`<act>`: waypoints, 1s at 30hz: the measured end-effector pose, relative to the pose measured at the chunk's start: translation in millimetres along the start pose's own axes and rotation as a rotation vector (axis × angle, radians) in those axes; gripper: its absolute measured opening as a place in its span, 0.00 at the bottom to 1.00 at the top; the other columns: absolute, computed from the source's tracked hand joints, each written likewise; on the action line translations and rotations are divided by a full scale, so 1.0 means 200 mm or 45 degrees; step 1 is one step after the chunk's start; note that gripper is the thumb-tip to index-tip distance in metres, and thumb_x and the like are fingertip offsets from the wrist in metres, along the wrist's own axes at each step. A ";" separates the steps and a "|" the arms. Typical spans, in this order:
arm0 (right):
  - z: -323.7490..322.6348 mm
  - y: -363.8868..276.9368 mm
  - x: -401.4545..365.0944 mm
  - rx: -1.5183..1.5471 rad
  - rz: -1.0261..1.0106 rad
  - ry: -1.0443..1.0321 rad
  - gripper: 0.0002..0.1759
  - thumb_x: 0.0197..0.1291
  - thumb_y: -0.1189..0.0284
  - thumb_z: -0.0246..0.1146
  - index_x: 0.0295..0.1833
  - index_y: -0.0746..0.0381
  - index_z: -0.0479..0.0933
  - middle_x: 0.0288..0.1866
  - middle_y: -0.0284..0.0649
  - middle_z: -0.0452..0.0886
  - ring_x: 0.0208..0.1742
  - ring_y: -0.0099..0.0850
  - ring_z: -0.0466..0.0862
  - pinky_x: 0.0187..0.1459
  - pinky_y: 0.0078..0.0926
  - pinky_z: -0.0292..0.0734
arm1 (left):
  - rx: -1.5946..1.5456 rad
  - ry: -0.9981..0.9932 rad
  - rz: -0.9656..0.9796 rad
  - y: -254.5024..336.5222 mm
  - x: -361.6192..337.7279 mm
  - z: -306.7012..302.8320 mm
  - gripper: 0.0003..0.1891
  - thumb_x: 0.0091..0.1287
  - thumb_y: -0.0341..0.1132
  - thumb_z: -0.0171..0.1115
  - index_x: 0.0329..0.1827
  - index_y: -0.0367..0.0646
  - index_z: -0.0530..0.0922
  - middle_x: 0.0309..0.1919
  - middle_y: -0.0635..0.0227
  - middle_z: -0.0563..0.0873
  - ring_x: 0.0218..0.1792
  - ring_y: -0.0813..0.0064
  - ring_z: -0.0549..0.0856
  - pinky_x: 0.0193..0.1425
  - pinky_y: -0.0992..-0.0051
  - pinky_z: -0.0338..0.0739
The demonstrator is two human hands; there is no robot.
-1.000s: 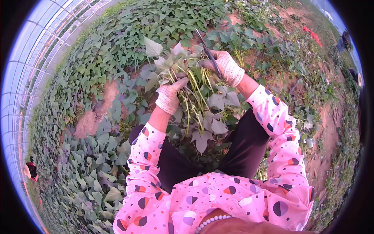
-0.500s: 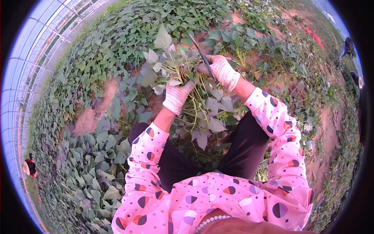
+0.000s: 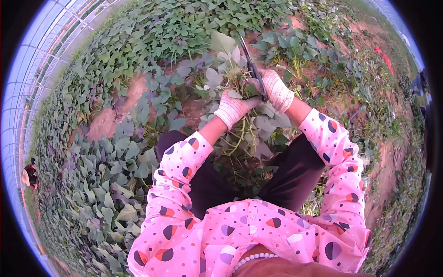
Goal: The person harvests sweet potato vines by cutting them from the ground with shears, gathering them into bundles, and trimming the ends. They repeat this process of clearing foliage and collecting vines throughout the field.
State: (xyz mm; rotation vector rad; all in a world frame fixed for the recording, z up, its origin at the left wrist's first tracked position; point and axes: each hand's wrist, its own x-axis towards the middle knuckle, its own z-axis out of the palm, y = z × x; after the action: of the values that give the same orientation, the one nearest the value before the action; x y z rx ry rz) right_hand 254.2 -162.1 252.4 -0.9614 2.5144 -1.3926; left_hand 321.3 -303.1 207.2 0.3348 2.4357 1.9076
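Observation:
My left hand [image 3: 231, 109], in a whitish knit glove, is closed around a bunch of leafy green vines [image 3: 241, 138]. Broad leaves stick up above the fist and long stems hang below it. Close beside it, my gloved right hand [image 3: 276, 90] grips a long, narrow dark blade-like tool [image 3: 252, 67] that points up and slightly left. Whether it is a single blade or a pair of shears is not clear. The right fingertips are at the vines near the left thumb; leaves and the tool partly hide them.
Dense vine leaves [image 3: 110, 161] cover the ground at left and ahead. Bare reddish soil [image 3: 117, 113] shows between the plants. A red cloth-like item [image 3: 384, 59] lies at upper right. Other people are partly visible at both edges. A metal frame [image 3: 27, 87] runs along the left.
Both hands have shifted right in the view with the vines and tool. My left hand has come closer to the right one, and the tool stands a little more upright.

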 end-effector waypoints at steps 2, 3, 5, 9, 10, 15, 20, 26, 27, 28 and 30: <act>-0.01 0.00 -0.03 0.062 0.098 -0.085 0.16 0.53 0.63 0.64 0.35 0.67 0.80 0.19 0.40 0.76 0.21 0.25 0.71 0.26 0.28 0.71 | 0.056 0.172 0.423 -0.40 0.10 0.07 0.22 0.55 0.40 0.70 0.52 0.44 0.77 0.45 0.73 0.85 0.46 0.77 0.82 0.56 0.74 0.74; -0.03 -0.04 -0.05 0.088 0.217 -0.117 0.16 0.52 0.63 0.64 0.35 0.68 0.80 0.18 0.41 0.76 0.20 0.25 0.72 0.26 0.28 0.71 | 0.207 0.132 0.264 -0.41 0.08 0.09 0.20 0.54 0.38 0.70 0.49 0.43 0.78 0.42 0.71 0.86 0.42 0.76 0.83 0.54 0.75 0.75; -0.05 -0.11 -0.08 -0.067 0.249 -0.116 0.16 0.50 0.65 0.62 0.35 0.70 0.79 0.16 0.41 0.75 0.19 0.26 0.73 0.25 0.28 0.71 | 0.315 0.078 0.162 -0.25 -0.01 0.09 0.18 0.53 0.42 0.69 0.45 0.44 0.80 0.39 0.69 0.86 0.40 0.74 0.84 0.53 0.75 0.74; -0.14 0.04 -0.04 -0.228 0.246 -0.388 0.22 0.57 0.55 0.65 0.45 0.65 0.81 0.18 0.27 0.70 0.20 0.16 0.65 0.22 0.19 0.63 | 0.509 -0.149 -0.033 -0.16 -0.10 0.03 0.17 0.53 0.46 0.68 0.42 0.47 0.82 0.37 0.67 0.86 0.39 0.72 0.83 0.52 0.73 0.74; -0.19 0.00 -0.06 -0.091 0.396 -0.513 0.19 0.58 0.57 0.65 0.43 0.63 0.81 0.19 0.26 0.72 0.20 0.14 0.67 0.22 0.18 0.63 | 0.592 -0.091 -0.060 -0.14 -0.13 -0.03 0.17 0.53 0.47 0.67 0.41 0.48 0.83 0.37 0.68 0.86 0.40 0.72 0.83 0.52 0.74 0.73; -0.36 0.13 -0.11 0.128 0.532 -0.087 0.18 0.56 0.57 0.66 0.37 0.64 0.81 0.21 0.26 0.75 0.19 0.15 0.71 0.22 0.15 0.64 | 1.776 0.241 -0.253 -0.19 -0.30 -0.67 0.21 0.70 0.37 0.37 0.61 0.74 0.68 0.40 0.65 0.87 0.40 0.64 0.86 0.62 0.42 0.60; -0.57 0.24 -0.15 0.478 0.665 0.452 0.16 0.55 0.60 0.67 0.35 0.64 0.80 0.25 0.31 0.79 0.20 0.18 0.75 0.23 0.16 0.70 | 1.837 0.627 -0.726 -0.41 -0.41 -1.29 0.24 0.69 0.52 0.40 0.66 0.61 0.68 0.60 0.68 0.78 0.59 0.66 0.77 0.70 0.59 0.57; -0.81 0.18 -0.33 0.438 0.650 0.604 0.17 0.56 0.59 0.67 0.40 0.64 0.80 0.29 0.32 0.82 0.23 0.18 0.79 0.25 0.14 0.73 | 1.664 0.042 -0.682 -0.27 -0.21 -0.89 0.27 0.70 0.51 0.31 0.55 0.46 0.76 0.58 0.59 0.78 0.62 0.69 0.74 0.72 0.64 0.51; -0.85 0.18 -0.35 0.386 0.674 0.602 0.19 0.56 0.57 0.67 0.41 0.64 0.80 0.29 0.32 0.82 0.23 0.18 0.79 0.25 0.14 0.73 | 1.461 -0.038 -0.688 -0.24 -0.15 -0.81 0.26 0.70 0.50 0.33 0.56 0.47 0.76 0.59 0.58 0.77 0.62 0.66 0.74 0.72 0.63 0.51; -0.89 0.18 -0.36 0.338 0.697 0.597 0.21 0.56 0.56 0.67 0.42 0.65 0.80 0.30 0.33 0.82 0.23 0.18 0.79 0.25 0.14 0.73 | 1.423 -0.118 -0.547 -0.32 -0.09 -0.75 0.26 0.69 0.51 0.35 0.55 0.43 0.76 0.59 0.58 0.77 0.62 0.65 0.74 0.71 0.63 0.51; -0.93 0.26 -0.39 0.311 0.704 0.628 0.21 0.58 0.55 0.65 0.41 0.65 0.80 0.29 0.32 0.81 0.23 0.18 0.78 0.25 0.14 0.72 | 1.183 -0.090 -0.559 -0.39 0.03 -0.60 0.27 0.68 0.52 0.38 0.56 0.41 0.75 0.59 0.58 0.77 0.62 0.64 0.74 0.71 0.64 0.52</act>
State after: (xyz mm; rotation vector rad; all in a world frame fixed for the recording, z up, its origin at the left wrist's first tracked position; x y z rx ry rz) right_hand 219.6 36.6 301.2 0.1472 2.5236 -1.8198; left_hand 285.0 -434.6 162.9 -0.1268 2.8500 0.5228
